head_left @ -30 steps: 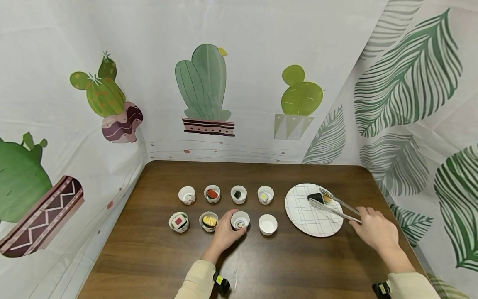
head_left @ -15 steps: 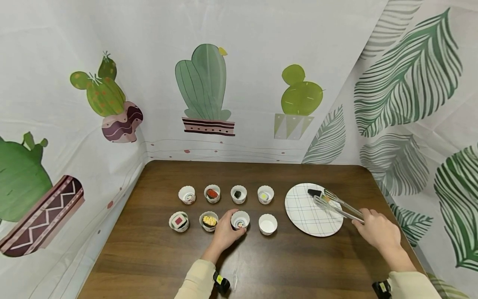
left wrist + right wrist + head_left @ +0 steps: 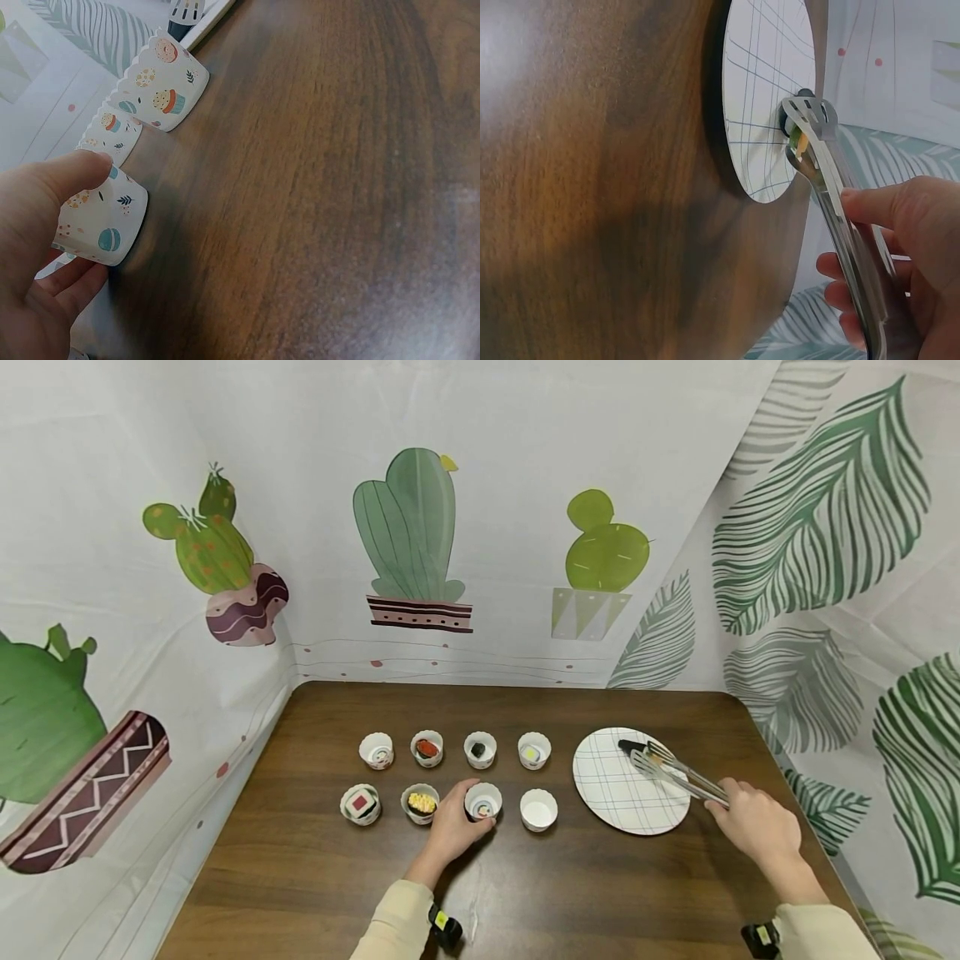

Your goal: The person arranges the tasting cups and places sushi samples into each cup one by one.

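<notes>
My left hand point(image 3: 455, 823) grips a white paper cup point(image 3: 112, 214) printed with cupcakes and leaves, thumb on one side and fingers on the other. A small piece with a round pattern lies inside that cup. My right hand point(image 3: 759, 822) holds metal tongs point(image 3: 693, 782), their slotted heads around a sushi piece point(image 3: 632, 747) on the round white plate point(image 3: 615, 806). The sushi shows a black wrap and, in the right wrist view, some green and orange point(image 3: 798, 139) filling. Part of it is hidden behind the tongs.
Beside the held cup stands a bare white cup point(image 3: 538, 810). To the left are a cup with yellow-topped sushi point(image 3: 422, 803) and one with a white square piece point(image 3: 360, 804). Behind them, a back row includes a red-topped piece point(image 3: 427, 749). Printed cloth point(image 3: 510, 527) hangs behind the table.
The tongs shifted slightly right and the sushi piece turned on the plate, its black side now looking narrower. My left hand and the cups stayed in place.
</notes>
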The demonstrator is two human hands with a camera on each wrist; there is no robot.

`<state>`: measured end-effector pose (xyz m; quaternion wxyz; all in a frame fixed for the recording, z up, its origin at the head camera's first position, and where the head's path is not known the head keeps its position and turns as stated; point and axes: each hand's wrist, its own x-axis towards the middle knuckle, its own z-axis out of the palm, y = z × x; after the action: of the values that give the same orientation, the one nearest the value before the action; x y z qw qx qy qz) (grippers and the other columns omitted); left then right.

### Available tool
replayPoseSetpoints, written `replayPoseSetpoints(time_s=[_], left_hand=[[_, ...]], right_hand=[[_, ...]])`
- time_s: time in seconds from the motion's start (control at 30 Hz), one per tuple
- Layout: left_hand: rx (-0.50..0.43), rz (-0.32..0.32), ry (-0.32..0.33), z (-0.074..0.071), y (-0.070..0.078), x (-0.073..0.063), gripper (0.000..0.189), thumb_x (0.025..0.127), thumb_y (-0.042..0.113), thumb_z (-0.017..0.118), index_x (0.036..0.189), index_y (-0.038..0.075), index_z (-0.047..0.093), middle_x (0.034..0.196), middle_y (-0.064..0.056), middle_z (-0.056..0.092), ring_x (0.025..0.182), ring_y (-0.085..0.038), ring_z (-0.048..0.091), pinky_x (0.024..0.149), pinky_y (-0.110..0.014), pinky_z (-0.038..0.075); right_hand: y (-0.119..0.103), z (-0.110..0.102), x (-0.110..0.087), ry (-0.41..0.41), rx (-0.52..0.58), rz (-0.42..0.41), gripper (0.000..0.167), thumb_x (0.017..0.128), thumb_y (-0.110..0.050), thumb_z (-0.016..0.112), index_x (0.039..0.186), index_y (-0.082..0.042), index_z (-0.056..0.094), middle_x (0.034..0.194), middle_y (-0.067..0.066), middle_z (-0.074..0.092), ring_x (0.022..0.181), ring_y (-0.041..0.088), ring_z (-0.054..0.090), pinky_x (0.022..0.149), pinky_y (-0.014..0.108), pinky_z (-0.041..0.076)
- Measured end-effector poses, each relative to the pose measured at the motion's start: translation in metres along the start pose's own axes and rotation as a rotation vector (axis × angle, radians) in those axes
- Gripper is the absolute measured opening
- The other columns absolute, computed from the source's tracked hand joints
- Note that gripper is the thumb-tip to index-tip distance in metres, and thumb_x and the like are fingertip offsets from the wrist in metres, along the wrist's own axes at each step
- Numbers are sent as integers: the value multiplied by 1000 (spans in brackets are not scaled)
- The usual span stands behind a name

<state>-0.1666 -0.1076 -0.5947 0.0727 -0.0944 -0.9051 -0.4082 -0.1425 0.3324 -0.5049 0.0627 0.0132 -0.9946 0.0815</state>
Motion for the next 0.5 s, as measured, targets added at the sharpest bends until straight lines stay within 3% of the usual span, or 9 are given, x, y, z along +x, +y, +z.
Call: replayPoseSetpoints(time_s=[0.5], left_hand=[[-56, 5, -44, -3, 1, -1, 86, 62, 20, 82, 136, 8, 40, 131, -10, 51, 113, -25, 53, 92, -43, 43]], right_hand=[[-4, 9, -5, 112, 57, -16, 32, 77, -18, 68, 96, 5, 57, 81, 25, 60, 65, 47, 55, 52, 56, 40]])
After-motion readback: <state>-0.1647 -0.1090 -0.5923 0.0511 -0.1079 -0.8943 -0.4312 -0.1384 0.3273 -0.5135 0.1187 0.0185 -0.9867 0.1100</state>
